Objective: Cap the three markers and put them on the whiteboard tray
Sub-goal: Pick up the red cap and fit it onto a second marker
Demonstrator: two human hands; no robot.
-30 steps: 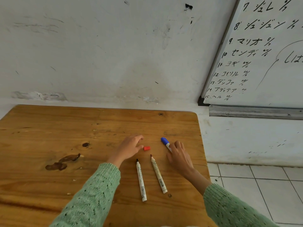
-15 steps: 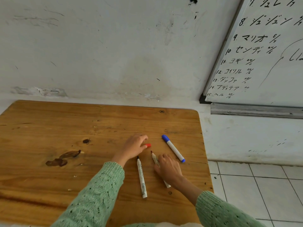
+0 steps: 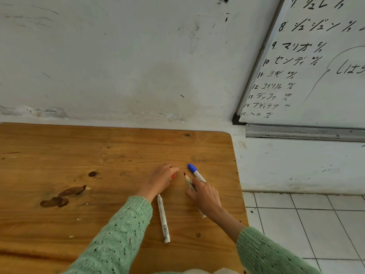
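Observation:
Three white markers are on the wooden table (image 3: 59, 155). My right hand (image 3: 206, 197) is closed around the uncapped red-tipped marker (image 3: 187, 180), whose tip points away from me. Just beyond it lies the marker with the blue cap (image 3: 194, 171), partly hidden by my right fingers. My left hand (image 3: 159, 181) pinches the small red cap (image 3: 173, 176), which is mostly hidden under the fingers. The uncapped black marker (image 3: 163, 220) lies between my arms, its tip hidden under my left wrist. The metal whiteboard tray (image 3: 304, 133) is on the wall to the right, above table height.
The whiteboard (image 3: 316, 66) with black writing hangs above the tray. The table stands against a white wall; its right edge (image 3: 240, 184) drops to a tiled floor (image 3: 306, 224). Dark stains (image 3: 63, 195) mark the wood on the left.
My right hand left the blue-capped marker, came back toward me and closed on the red-tipped marker. My left hand reached the red cap and covered it.

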